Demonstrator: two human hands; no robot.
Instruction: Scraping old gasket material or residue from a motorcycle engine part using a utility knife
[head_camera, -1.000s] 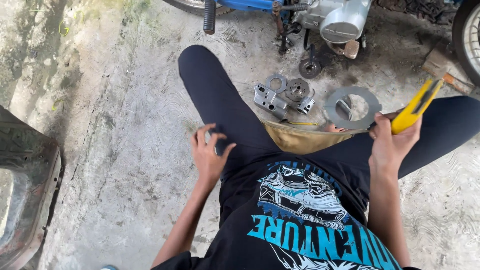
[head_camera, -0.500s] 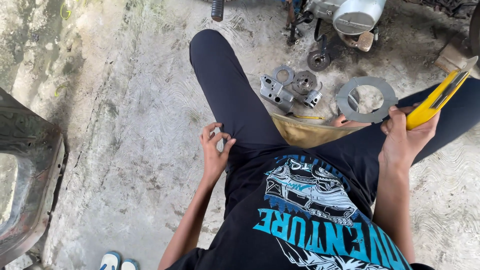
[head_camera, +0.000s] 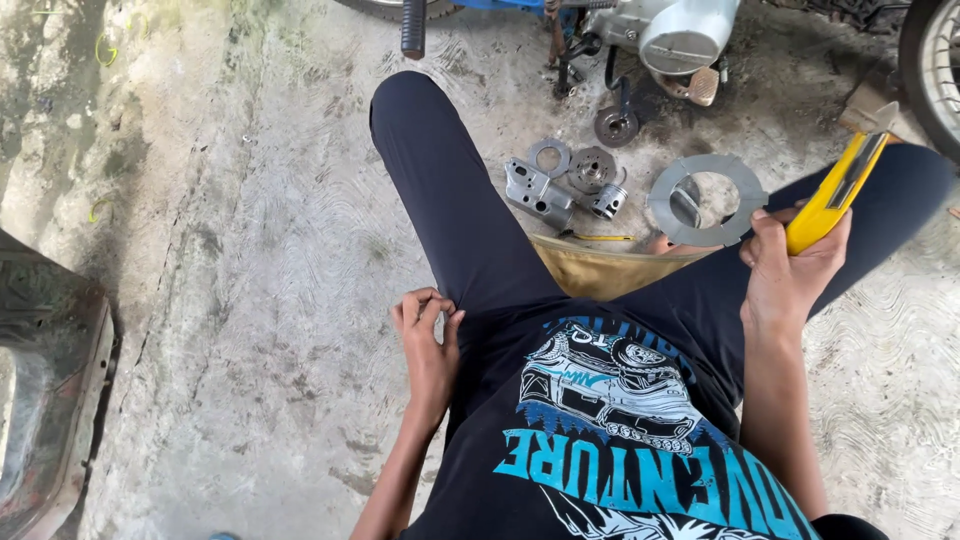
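Note:
I sit on a concrete floor with my legs in dark trousers spread apart. My right hand (head_camera: 790, 265) grips a yellow utility knife (head_camera: 835, 190), its tip pointing up and to the right over my right thigh. My left hand (head_camera: 428, 335) rests with curled fingers against my left thigh, pinching at the trouser cloth; I cannot tell if it holds anything small. Between my legs lie a flat grey ring gasket (head_camera: 707, 200), a metal engine part (head_camera: 538, 193), a small piston (head_camera: 607, 200) and round discs (head_camera: 591, 165).
A motorcycle's engine (head_camera: 680, 30) and wheel (head_camera: 930, 60) stand at the top edge. A tan cloth (head_camera: 605, 270) lies between my thighs. A dark rusty metal object (head_camera: 45, 400) is at the left edge.
The view shifted slightly. My right hand brought the yellow knife a little lower and nearer. My left hand stayed at my thigh, fingers curling tighter.

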